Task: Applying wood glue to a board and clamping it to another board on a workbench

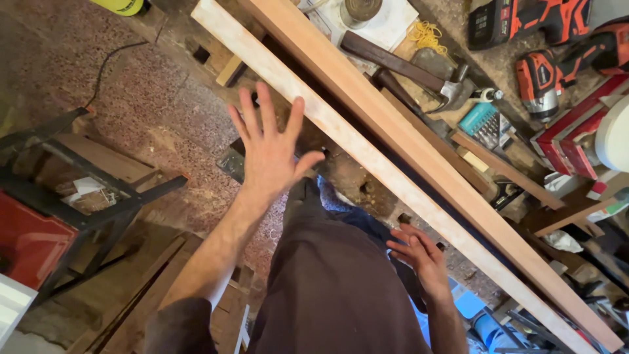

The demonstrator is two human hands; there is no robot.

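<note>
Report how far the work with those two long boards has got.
Done: two long boards, the pale board and the reddish board, lie side by side along the bench edge. In hand: nothing; the left hand is spread open in the air near the pale board, the right hand hovers just below it. Left: the hammer and the drills lie untouched on the bench.

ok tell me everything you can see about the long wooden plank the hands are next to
The long wooden plank is pale, reddish-tan timber with a lighter, whitish edge face. It runs diagonally from top centre to the lower right corner, along the cluttered bench. The left hand is spread open just beside it; the right hand hovers below its edge. Neither clearly touches it.
</note>
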